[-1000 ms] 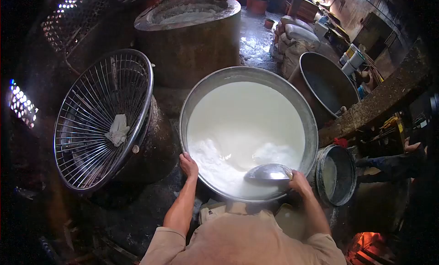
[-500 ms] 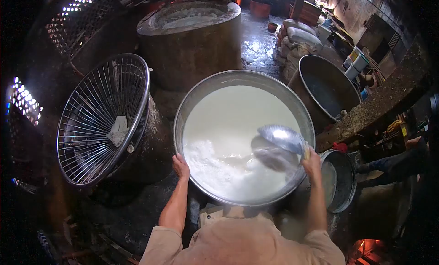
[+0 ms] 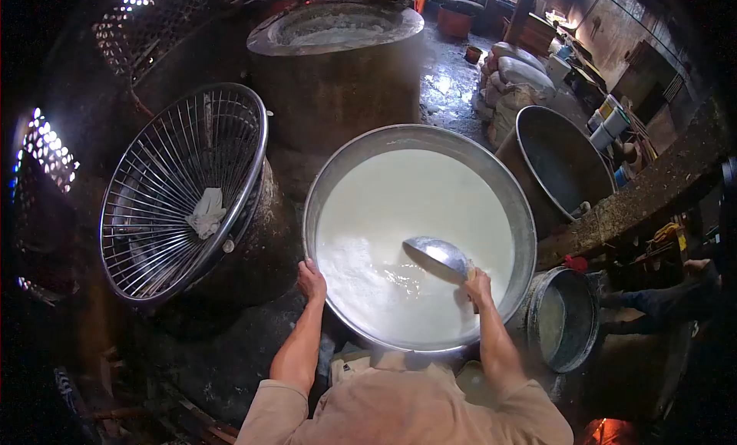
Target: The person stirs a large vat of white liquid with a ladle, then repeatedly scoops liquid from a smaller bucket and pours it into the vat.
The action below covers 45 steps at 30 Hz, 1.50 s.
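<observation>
A big round metal tub (image 3: 525, 222) stands in front of me, holding white milky liquid (image 3: 414, 195) with foam at its near left. My left hand (image 3: 311, 281) is closed on the tub's left rim. In my right hand (image 3: 478, 287), inside the right side of the tub, is the short handle of a large metal ladle (image 3: 439, 254). The ladle's bowl is tilted, close over the liquid, its rounded underside turned up. Ripples show in the liquid just below the bowl.
Left of the tub leans a wide metal-bar basket (image 3: 266, 130) with a white cloth (image 3: 206, 213) in it. Behind stands a round vat (image 3: 338, 84). A metal vat (image 3: 564, 157), stacked sacks (image 3: 522, 76) and a smaller pan (image 3: 593, 322) are to the right. A person's leg (image 3: 652, 301) shows far right; fire (image 3: 606, 431) glows below.
My right hand has moved the ladle left and nearer to me, from the tub's right side towards its middle. The left hand stays on the rim. The whole view has shifted slightly.
</observation>
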Motion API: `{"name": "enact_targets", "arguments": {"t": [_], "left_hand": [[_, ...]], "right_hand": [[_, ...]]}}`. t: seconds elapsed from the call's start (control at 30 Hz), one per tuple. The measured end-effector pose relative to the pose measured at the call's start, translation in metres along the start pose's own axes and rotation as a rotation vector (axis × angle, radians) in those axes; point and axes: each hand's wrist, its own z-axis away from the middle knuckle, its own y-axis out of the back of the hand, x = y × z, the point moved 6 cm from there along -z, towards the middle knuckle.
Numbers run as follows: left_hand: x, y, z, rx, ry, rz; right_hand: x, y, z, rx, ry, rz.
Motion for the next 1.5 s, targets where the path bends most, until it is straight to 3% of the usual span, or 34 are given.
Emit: {"name": "enact_targets", "arguments": {"t": [0.23,0.37,0.5,0.73,0.93,1.03,1.1,1.2,1.27,1.33,1.37,1.43,1.5], "left_hand": [[0.004,0.001,0.004,0.017,-0.007,0.068],[-0.003,-0.004,0.001,0.095,-0.068,0.074],[0.010,0.004,0.006,-0.013,0.009,0.064],[0.006,-0.001,0.007,-0.033,0.016,0.122],[0.009,0.001,0.010,-0.046,0.028,0.193],[0.003,-0.006,0.012,-0.102,0.082,0.262],[0.008,-0.001,0.013,-0.007,0.032,0.196],[0.008,-0.003,0.012,-0.034,0.039,0.231],[0.007,-0.004,0.012,-0.073,0.068,0.197],[0.005,-0.004,0.012,-0.060,0.038,0.220],[0.006,-0.005,0.011,-0.044,0.007,0.248],[0.005,-0.007,0.011,-0.052,0.016,0.242],[0.006,-0.008,0.011,-0.060,0.025,0.237]], "right_hand": [[-0.029,-0.046,0.049,-0.103,-0.034,-0.070],[-0.053,-0.065,0.073,-0.108,0.078,-0.056],[-0.076,-0.085,0.097,-0.131,0.127,-0.038],[-0.107,-0.107,0.127,-0.323,-0.056,-0.224],[-0.150,-0.092,0.144,-0.383,-0.070,-0.293],[-0.175,-0.072,0.139,-0.331,-0.055,-0.322],[-0.199,-0.057,0.124,-0.340,0.024,-0.326],[-0.239,-0.040,0.089,-0.240,0.153,-0.284],[-0.272,-0.037,0.060,-0.122,0.315,-0.118],[-0.278,-0.053,0.022,0.144,0.554,0.052],[-0.284,-0.057,0.010,0.149,0.551,0.051],[-0.282,-0.078,-0.012,-0.069,0.293,0.102],[-0.275,-0.088,-0.017,-0.130,0.217,0.118]]}}
